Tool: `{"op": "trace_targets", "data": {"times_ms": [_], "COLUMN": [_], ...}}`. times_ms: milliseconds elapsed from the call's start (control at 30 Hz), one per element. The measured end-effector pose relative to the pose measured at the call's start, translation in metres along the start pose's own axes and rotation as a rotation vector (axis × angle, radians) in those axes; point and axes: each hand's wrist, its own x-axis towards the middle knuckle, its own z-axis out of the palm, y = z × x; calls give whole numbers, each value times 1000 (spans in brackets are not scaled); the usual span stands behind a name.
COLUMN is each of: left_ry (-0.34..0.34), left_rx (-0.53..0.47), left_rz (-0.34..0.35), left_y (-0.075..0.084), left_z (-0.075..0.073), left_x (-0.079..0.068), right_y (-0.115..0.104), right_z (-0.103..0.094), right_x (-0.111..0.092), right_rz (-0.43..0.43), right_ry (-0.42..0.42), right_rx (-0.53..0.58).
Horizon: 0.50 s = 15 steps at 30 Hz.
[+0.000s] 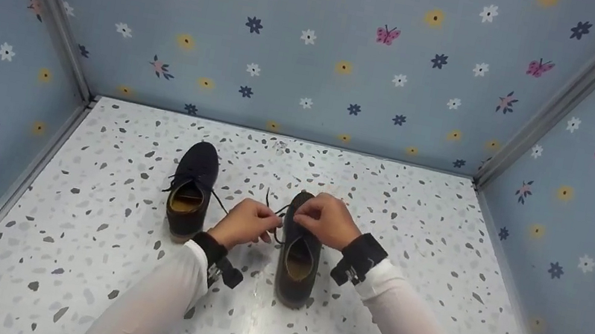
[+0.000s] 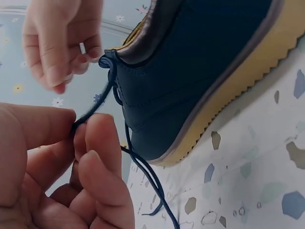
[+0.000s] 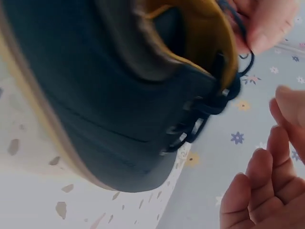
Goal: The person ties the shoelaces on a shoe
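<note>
Between both hands stands a dark blue lace-up shoe (image 1: 294, 289) with a yellow lining, its toe pointing away from me. My left hand (image 1: 246, 223), just left of it, pinches a dark shoelace (image 2: 101, 99) between thumb and fingers. In the left wrist view that lace runs taut from the fingertips to the top of the shoe's lacing. My right hand (image 1: 329, 220) hovers over the toe, thumb and index finger close together; the right wrist view shows its other fingers (image 3: 261, 167) loosely bent with no lace between them. Another lace length (image 2: 152, 179) dangles beside the shoe.
The matching shoe (image 1: 199, 159) stands to the left, its laces loose at the sides. Both rest on a white speckled surface (image 1: 92, 253). Blue panels (image 1: 318, 48) with flowers and butterflies close it in at the back, left and right.
</note>
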Motion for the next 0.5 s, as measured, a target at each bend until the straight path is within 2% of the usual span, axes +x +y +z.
{"op": "trace_targets", "data": {"times_ms": [133, 367, 500], "left_ry": [1, 11, 16], "left_rx": [-65, -154, -196], "left_rz": [-22, -47, -50], "left_y": [1, 3, 3], "left_z": [-1, -3, -4], "left_x": [2, 2, 2], "right_y": [-2, -6, -5], "right_z": [6, 14, 18], "right_x": [-6, -11, -12], "right_rz": [-81, -102, -149], "right_ry": [-69, -125, -141], "right_rx": [-58, -106, -108]}}
